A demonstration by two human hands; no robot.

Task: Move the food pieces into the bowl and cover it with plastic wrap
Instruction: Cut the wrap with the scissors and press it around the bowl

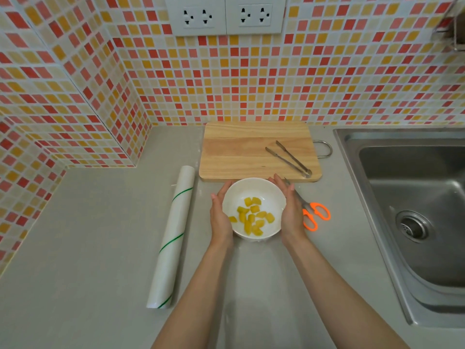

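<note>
A white bowl [261, 190] stands on the grey counter, holding several yellow food pieces [253, 217]. A faint sheen across its top suggests clear plastic wrap, though I cannot be sure. My left hand [220, 217] is pressed flat against the bowl's left side, and my right hand [289, 207] is against its right side, so the two cup it. The roll of plastic wrap [173, 235], white with green stripes, lies lengthwise to the left of the bowl.
A wooden cutting board [241, 152] lies behind the bowl with metal tongs [289, 158] on its right part. Orange-handled scissors [313, 212] rest just right of my right hand. A steel sink [415, 210] fills the right side. Tiled walls stand behind and to the left.
</note>
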